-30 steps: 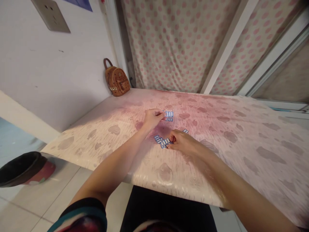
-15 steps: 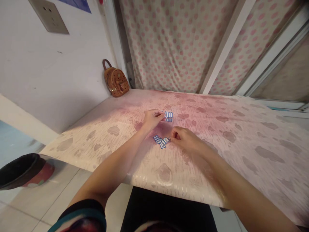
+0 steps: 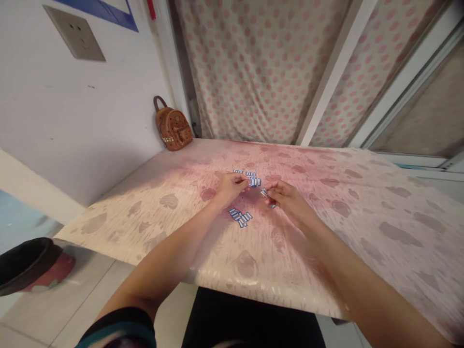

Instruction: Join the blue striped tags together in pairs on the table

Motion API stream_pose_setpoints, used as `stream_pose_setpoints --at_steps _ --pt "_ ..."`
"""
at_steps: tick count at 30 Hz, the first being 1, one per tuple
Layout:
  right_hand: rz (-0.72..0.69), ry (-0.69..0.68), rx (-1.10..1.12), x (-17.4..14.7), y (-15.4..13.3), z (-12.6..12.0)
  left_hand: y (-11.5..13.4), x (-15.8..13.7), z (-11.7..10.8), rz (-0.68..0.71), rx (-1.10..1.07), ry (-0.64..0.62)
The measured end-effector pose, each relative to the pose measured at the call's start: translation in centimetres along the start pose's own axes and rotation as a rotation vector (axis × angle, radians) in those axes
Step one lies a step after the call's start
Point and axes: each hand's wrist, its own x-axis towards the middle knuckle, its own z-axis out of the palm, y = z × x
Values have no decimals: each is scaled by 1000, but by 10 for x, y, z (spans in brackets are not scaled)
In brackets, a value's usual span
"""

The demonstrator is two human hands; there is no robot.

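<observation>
My left hand (image 3: 232,187) is closed in a pinch on several small white cards with blue borders (image 3: 255,182), spread side by side. Just to its right, my right hand (image 3: 284,195) pinches another small white-and-blue card (image 3: 264,192); a further bit of blue and white shows under its fingers. Nearer to me on the table lies an overlapping cluster of the same cards (image 3: 239,217). Beyond my left fingers, short rows of similar cards (image 3: 238,172) show, partly hidden. What is printed on the cards is too small to make out.
A patterned cloth covers the table (image 3: 246,263). At its back left corner, a small brown backpack (image 3: 174,128) leans by the wall. A dark and red container (image 3: 36,266) stands beyond the left edge. A polka-dot curtain (image 3: 261,72) hangs behind.
My right hand has moved up and away from the near cluster, toward my left hand, with a card now showing in its fingers. The view has tilted slightly.
</observation>
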Motion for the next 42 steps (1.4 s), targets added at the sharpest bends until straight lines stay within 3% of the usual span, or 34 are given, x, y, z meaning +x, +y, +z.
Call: stream_pose_setpoints --at_steps 9,19,26,33,42 --pt "227 33 373 -3 -3 4 -7 2 1 37 43 -20" --pt "318 55 508 -2 -7 7 -6 0 2 63 54 -20" --pt "130 9 315 -1 1 2 -8 0 2 24 34 -22" --pt "-123 87 -40 3 5 1 -3 -1 3 -5 33 -14" --pt "-217 150 -225 2 4 7 -4 -2 3 -3 53 -19"
